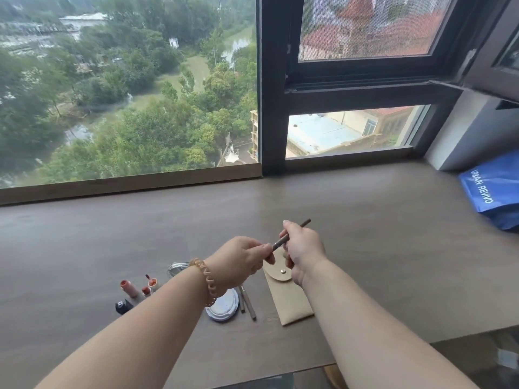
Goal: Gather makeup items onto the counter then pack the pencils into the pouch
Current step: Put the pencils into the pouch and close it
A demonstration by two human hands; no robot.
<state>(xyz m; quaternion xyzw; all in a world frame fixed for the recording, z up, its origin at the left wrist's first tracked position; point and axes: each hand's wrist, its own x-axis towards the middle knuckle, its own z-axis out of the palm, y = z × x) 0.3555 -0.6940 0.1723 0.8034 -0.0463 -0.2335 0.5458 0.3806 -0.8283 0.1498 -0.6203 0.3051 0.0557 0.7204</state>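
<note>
Slim brown pencil tilting up rightward | left hand pinching its near end | right hand gripping its middle | tan pouch lying flat on counter beneath

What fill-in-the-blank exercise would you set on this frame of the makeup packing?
1. The left hand and right hand together hold one pencil over the flap of the ____.
2. A bracelet is on the ____ wrist.
3. ____ more pencils lie on the counter beside the white compact.
4. The bag at the counter's right end is ____.
Missing words: pouch; left; two; blue.
</note>
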